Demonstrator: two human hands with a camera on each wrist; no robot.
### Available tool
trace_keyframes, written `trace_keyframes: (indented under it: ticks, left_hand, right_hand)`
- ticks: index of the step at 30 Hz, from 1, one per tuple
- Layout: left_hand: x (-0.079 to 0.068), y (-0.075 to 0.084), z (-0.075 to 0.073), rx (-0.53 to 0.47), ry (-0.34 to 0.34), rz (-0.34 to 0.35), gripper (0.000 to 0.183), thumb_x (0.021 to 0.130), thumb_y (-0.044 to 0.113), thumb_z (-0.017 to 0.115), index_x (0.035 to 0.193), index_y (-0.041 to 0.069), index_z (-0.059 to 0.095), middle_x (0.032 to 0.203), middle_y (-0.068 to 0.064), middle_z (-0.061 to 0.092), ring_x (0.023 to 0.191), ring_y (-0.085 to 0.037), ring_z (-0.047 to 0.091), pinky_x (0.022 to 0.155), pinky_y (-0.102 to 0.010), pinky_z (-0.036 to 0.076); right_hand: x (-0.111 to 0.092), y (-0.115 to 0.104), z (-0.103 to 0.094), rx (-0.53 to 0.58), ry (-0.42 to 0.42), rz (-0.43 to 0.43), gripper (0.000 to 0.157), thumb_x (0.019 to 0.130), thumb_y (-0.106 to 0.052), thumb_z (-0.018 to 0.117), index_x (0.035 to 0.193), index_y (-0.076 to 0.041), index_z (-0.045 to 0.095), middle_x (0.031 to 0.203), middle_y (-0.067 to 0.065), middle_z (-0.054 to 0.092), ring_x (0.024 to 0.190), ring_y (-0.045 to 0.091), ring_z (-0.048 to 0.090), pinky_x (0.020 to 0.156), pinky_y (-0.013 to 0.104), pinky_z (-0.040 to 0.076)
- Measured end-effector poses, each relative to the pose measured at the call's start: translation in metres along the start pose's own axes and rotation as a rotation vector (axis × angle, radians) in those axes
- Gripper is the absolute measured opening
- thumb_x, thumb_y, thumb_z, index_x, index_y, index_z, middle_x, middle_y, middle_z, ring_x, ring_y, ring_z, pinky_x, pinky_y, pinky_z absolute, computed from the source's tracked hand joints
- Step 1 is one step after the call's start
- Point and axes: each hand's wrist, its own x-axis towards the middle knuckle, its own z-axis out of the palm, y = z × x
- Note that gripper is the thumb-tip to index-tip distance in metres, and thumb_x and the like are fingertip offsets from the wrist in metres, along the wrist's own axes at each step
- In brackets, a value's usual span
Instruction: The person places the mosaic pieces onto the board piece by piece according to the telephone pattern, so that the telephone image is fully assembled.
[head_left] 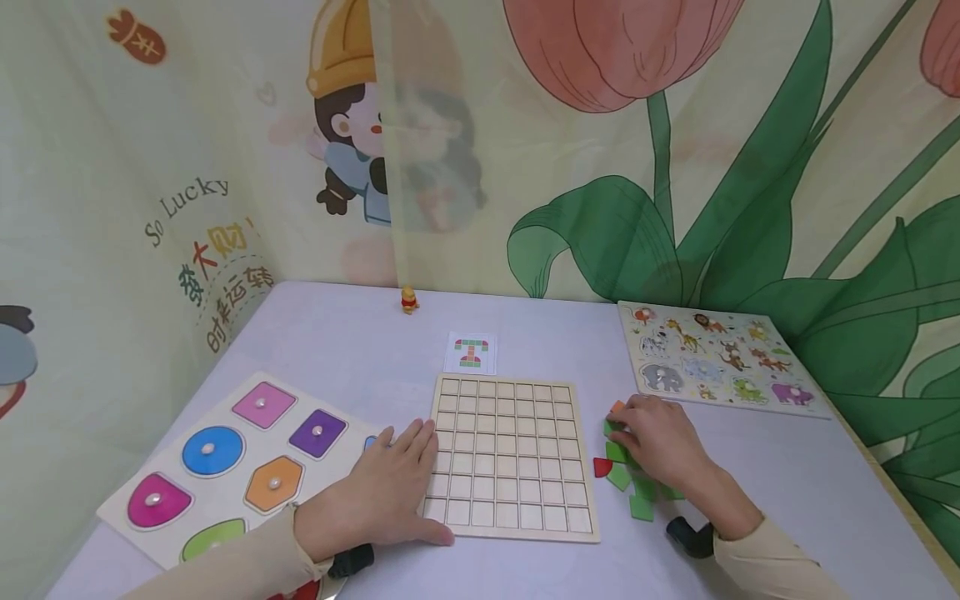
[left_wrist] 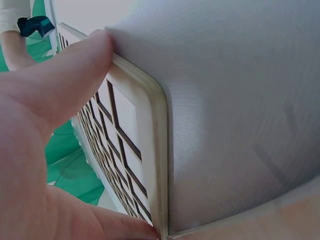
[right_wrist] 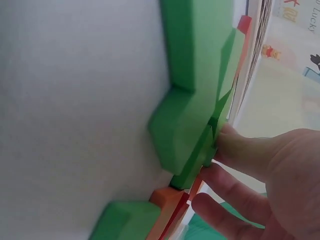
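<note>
L hand (head_left: 386,500) lies w/ fingers straight beside the L edge of the grid board (head_left: 506,467), thumb at its near L corner. R hand (head_left: 667,442) has thumb + fingertips in close at the tile pile just R of the board, but I can't tell if they've pinched anything. Main risk IMO: green tiles (head_left: 642,507) sit bunched, so a hasty lift could drag a neighbour along or knock the red tile (head_left: 602,467) away. Black wrist device (head_left: 690,537) is low nr the pile, might sweep pcs. If I push L-handed, board could slide
</note>
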Motion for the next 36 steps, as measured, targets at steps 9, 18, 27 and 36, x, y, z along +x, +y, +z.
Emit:
trace_keyframes:
  ticks: [9,18,27,36]
  left_hand:
    - [-0.002,0.000,0.000,-0.004,-0.008,-0.006,0.124,0.075,0.086,0.063,0.157,-0.003,0.034,0.169,-0.020,0.028,0.158,-0.035,0.025,0.123,-0.059,0.029]
    - [-0.001,0.001,-0.001,0.006,-0.008,-0.010,0.124,0.075,0.086,0.064,0.157,-0.003,0.035,0.168,-0.019,0.029,0.158,-0.034,0.026,0.123,-0.058,0.029]
    - [-0.001,0.000,-0.001,0.005,0.002,-0.006,0.124,0.075,0.086,0.064,0.156,-0.003,0.036,0.168,-0.020,0.030,0.157,-0.034,0.028,0.122,-0.059,0.031]
    - [-0.001,0.001,-0.002,-0.005,-0.001,-0.006,0.124,0.075,0.086,0.064,0.157,-0.003,0.036,0.168,-0.020,0.029,0.158,-0.035,0.027,0.123,-0.059,0.030]
  right_hand:
    - [0.002,-0.009,-0.003,-0.001,0.026,-0.022,0.028,0.081,-0.019,0.088,0.105,-0.009,0.080,0.090,0.002,0.071,0.081,0.018,0.061,0.080,0.050,0.051]
    - [0.010,-0.028,-0.003,0.030,0.060,-0.109,0.026,0.083,-0.020,0.086,0.107,-0.011,0.081,0.094,0.002,0.072,0.083,0.017,0.063,0.081,0.046,0.053]
    - [0.021,-0.049,0.003,0.076,0.042,-0.175,0.026,0.084,-0.023,0.085,0.108,-0.014,0.080,0.090,-0.002,0.068,0.081,0.013,0.059,0.083,0.045,0.053]
    - [0.032,-0.064,0.009,0.075,-0.002,-0.181,0.024,0.086,-0.024,0.084,0.107,-0.015,0.081,0.090,-0.003,0.066,0.081,0.013,0.055,0.087,0.045,0.052]
